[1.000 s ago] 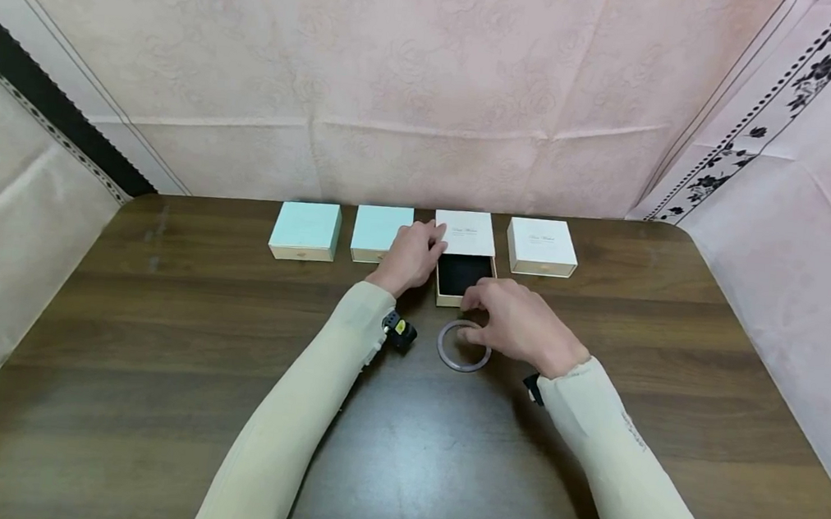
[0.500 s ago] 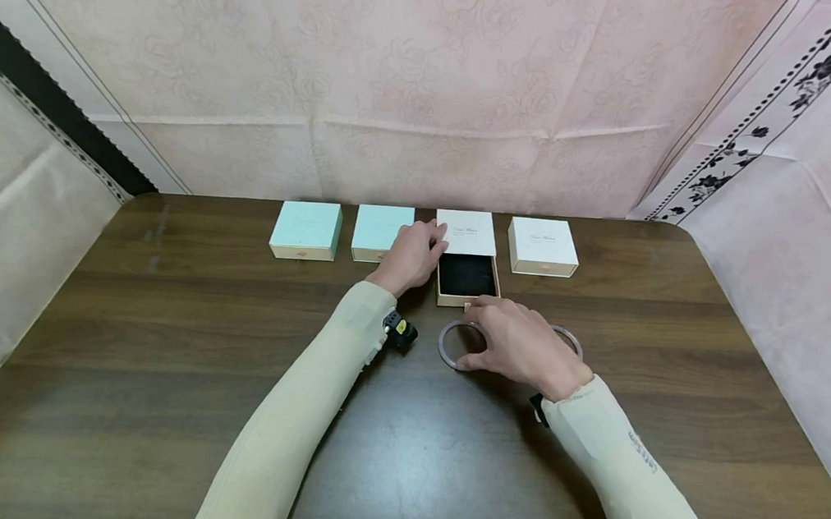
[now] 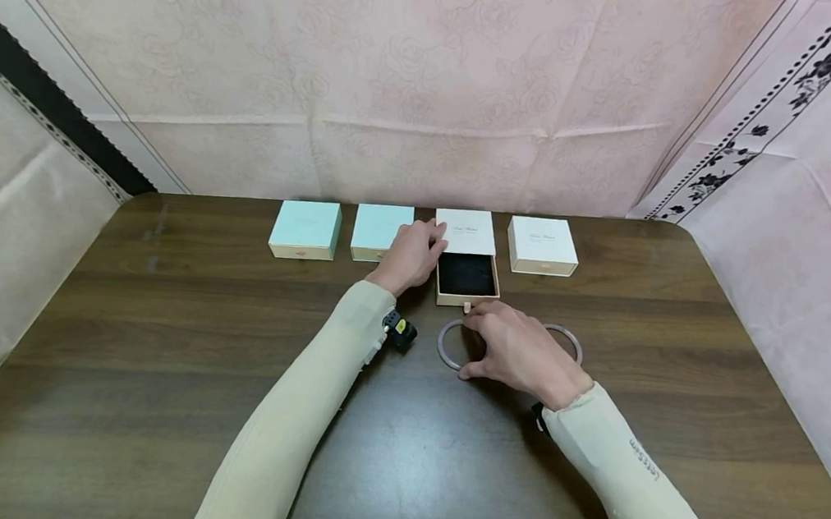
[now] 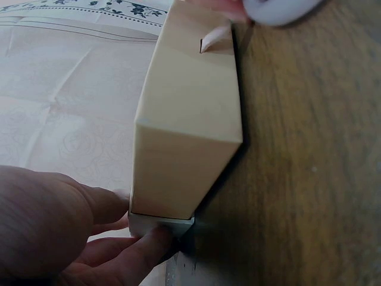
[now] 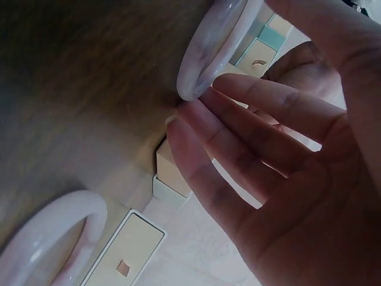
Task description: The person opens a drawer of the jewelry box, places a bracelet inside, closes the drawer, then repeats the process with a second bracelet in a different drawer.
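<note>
My left hand (image 3: 411, 257) holds the white sleeve of a drawer-style jewelry box (image 3: 465, 229), thumb on top and fingers along its side. Its drawer (image 3: 467, 276), lined with a black pad, stands pulled out toward me; a small ribbon tab (image 4: 215, 39) sticks out from its front. Just in front of this drawer, my right hand (image 3: 522, 351) spans a pale lilac bangle (image 3: 443, 346), with the thumb at its near rim and the fingertips at its far rim. A second pale bangle (image 3: 572, 339) lies partly hidden behind the right hand.
Two mint-green boxes (image 3: 304, 230) (image 3: 381, 228) stand left of the pulled-out one, and another white box (image 3: 541, 247) stands on its right, all in a row along the back edge of the brown wooden table (image 3: 179, 338). Patterned cloth (image 3: 401, 85) hangs behind.
My right hand has shifted slightly right and nearer, its thumb moving from inside the left bangle to its near rim. The second bangle has come into view. The left hand has stayed put.
</note>
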Demonstrator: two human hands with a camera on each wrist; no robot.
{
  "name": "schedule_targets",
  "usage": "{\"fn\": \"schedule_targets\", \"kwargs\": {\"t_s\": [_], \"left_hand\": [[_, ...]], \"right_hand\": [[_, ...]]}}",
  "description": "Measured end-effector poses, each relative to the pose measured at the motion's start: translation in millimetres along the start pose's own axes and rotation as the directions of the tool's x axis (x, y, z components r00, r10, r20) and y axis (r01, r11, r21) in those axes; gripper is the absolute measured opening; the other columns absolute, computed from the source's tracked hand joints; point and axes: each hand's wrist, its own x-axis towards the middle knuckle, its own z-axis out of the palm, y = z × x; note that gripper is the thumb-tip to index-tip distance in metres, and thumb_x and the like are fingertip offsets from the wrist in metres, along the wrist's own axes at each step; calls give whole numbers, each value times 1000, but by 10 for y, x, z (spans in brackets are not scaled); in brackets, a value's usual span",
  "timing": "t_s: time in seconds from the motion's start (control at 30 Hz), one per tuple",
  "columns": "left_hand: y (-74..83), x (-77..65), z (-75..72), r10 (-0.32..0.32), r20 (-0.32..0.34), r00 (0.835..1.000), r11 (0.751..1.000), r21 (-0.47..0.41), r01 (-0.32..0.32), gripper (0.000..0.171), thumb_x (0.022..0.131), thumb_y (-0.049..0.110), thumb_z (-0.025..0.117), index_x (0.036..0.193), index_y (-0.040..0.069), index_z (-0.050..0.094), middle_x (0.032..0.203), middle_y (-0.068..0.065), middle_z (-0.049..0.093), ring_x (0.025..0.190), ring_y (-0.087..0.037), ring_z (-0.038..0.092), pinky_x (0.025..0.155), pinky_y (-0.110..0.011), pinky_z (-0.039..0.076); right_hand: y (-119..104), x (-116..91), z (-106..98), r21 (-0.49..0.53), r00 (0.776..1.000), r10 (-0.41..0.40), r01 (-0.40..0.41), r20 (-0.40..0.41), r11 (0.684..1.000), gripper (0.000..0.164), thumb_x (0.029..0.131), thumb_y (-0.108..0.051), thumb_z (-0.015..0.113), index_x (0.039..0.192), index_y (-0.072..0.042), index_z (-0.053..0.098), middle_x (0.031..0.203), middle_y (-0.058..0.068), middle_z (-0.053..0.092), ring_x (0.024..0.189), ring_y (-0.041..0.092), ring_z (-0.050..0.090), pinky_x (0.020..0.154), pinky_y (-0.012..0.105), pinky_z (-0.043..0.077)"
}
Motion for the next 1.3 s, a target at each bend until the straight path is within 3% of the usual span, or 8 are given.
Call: {"fn": "schedule_targets", "kwargs": {"t_s": [0.23, 0.63, 0.8, 0.97, 1.07, 1.2, 1.3], "left_hand": [[11, 2, 2, -3, 2, 1000, 1000, 3, 3, 37, 110, 19, 47, 79, 5, 61, 160, -13, 43, 152, -27, 36, 92, -36, 50], [9, -20, 6, -13, -3, 1000, 999, -30, 13, 41, 110, 20, 47, 70, 8, 48, 161, -14, 41, 147, -32, 42, 71, -33, 46], [-1, -9, 4, -17, -8, 1000, 1000, -16, 16, 41, 110, 20, 48, 71, 8, 48, 161, -15, 41, 147, -32, 41, 75, -33, 48], [-4, -4, 0, -14, -7, 1000, 1000, -9, 14, 41, 110, 20, 48, 70, 8, 48, 161, -14, 41, 149, -32, 40, 80, -35, 49], [-6, -6, -3, -9, -9, 1000, 1000, -8, 9, 41, 110, 20, 48, 70, 9, 47, 161, -15, 42, 147, -32, 41, 80, -34, 49], [-7, -8, -5, -6, -11, 1000, 1000, -17, 5, 41, 110, 20, 48, 70, 9, 45, 160, -16, 42, 134, -37, 54, 73, -34, 47], [-12, -18, -9, -4, -11, 1000, 1000, -27, 4, 43, 110, 20, 48, 69, 10, 43, 160, -16, 42, 128, -38, 57, 70, -33, 45]], "right_hand": [[6, -8, -2, 16, 1000, -7, 7, 4, 1000, 49, 72, -32, 93, 109, -5, 77, 122, 6, 70, 111, 23, 68, 91, 42, 58], [27, -35, -55, 51, 1000, -1, 1, 12, 999, 43, 72, -30, 92, 104, -5, 78, 123, 7, 69, 115, 24, 66, 93, 41, 56], [29, -30, -78, 51, 1000, -9, 8, 27, 999, 46, 73, -33, 91, 107, -5, 78, 128, 8, 67, 121, 23, 63, 94, 42, 56], [27, -20, -132, 48, 999, -10, 8, 38, 999, 45, 74, -34, 91, 107, -5, 78, 123, 5, 67, 114, 22, 64, 90, 42, 57], [26, -18, -157, 51, 999, -3, 1, 50, 999, 38, 74, -34, 90, 101, -9, 79, 123, 4, 67, 111, 21, 64, 86, 40, 57], [28, -23, -194, 51, 998, 10, -13, 63, 999, 25, 76, -36, 89, 82, -16, 75, 127, 5, 68, 114, 22, 64, 84, 37, 56], [34, -21, -222, 57, 998, 12, -16, 63, 998, 27, 77, -35, 88, 67, -22, 67, 128, 7, 68, 118, 24, 64, 86, 38, 56]]}}
